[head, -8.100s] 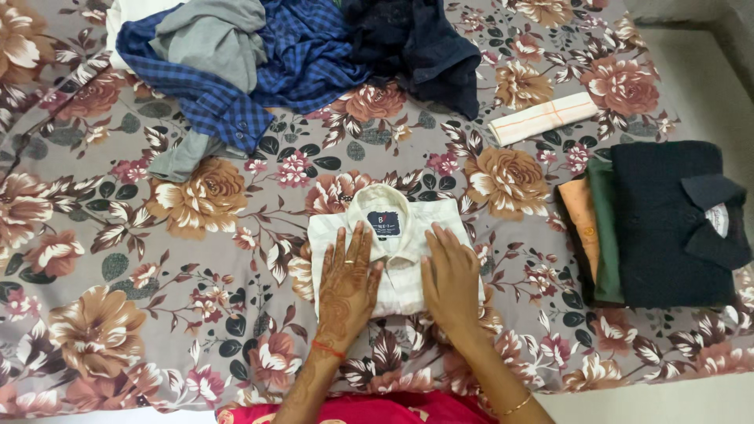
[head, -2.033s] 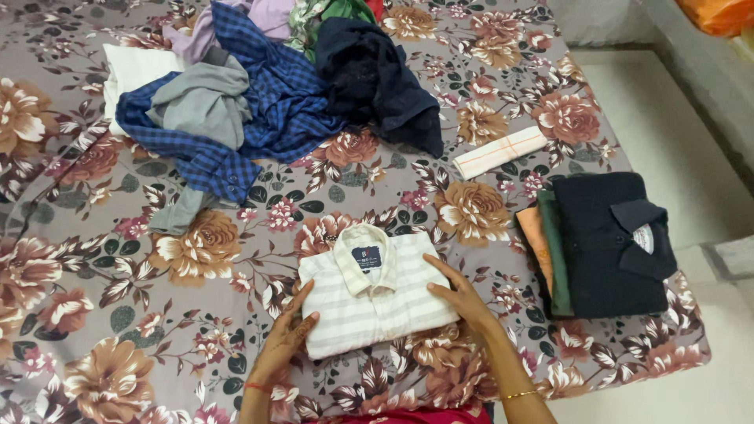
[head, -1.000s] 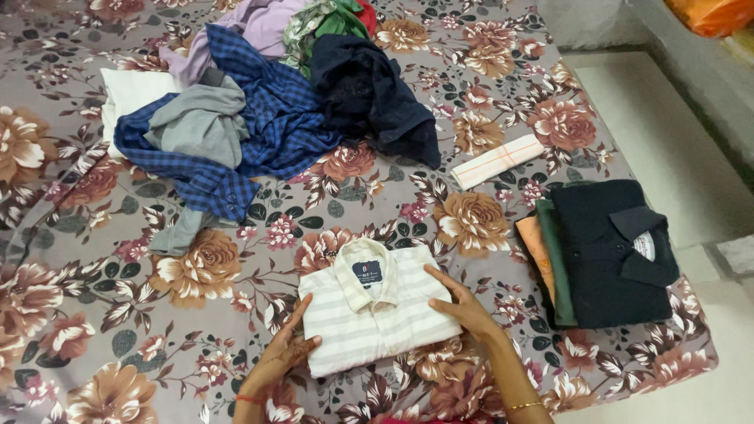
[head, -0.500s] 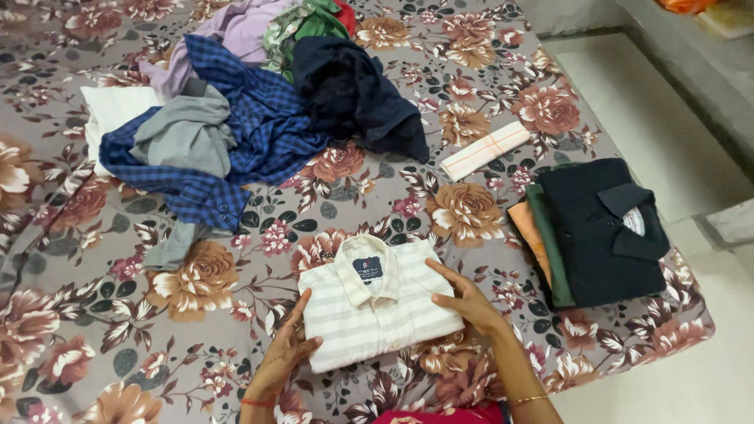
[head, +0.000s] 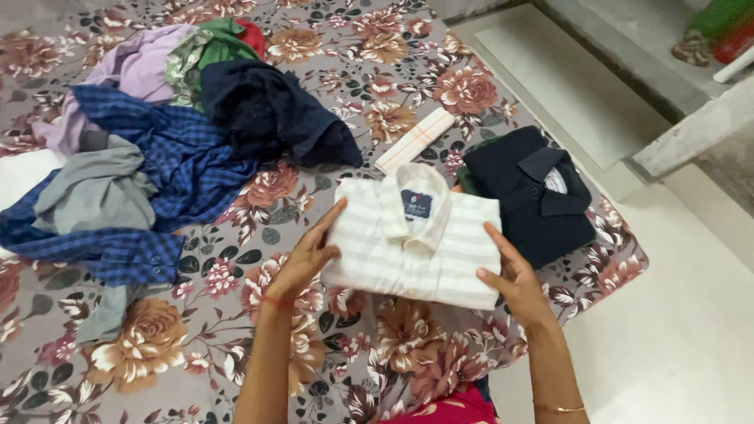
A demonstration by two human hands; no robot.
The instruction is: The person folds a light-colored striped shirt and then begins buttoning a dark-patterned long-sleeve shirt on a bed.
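- Floral bedspread point(head: 157, 345) in grey, brown and pink fills most of the frame, with pale floor point(head: 691, 314) running down the right side.
- Folded cream striped shirt point(head: 416, 239) sits centre frame, lifted clear of the bed, collar pointing toward the top.
- Left hand point(head: 308, 255) grips the shirt's left edge, thumb on top, fingers tucked underneath.
- Right hand point(head: 512, 276) clasps the lower right corner, fingers point(head: 496, 239) spread up along the right edge.
- Just right of the shirt lies a stack of folded clothes with a dark collared shirt point(head: 530, 196) on top; the held shirt overlaps the stack's left side from this view.
- Folded white cloth point(head: 415, 141) lies just above the shirt.
- Upper left: a loose heap, with a blue checked shirt point(head: 165, 169), a grey garment point(head: 98, 188), a navy garment point(head: 267, 110) and a lilac piece point(head: 133, 71).
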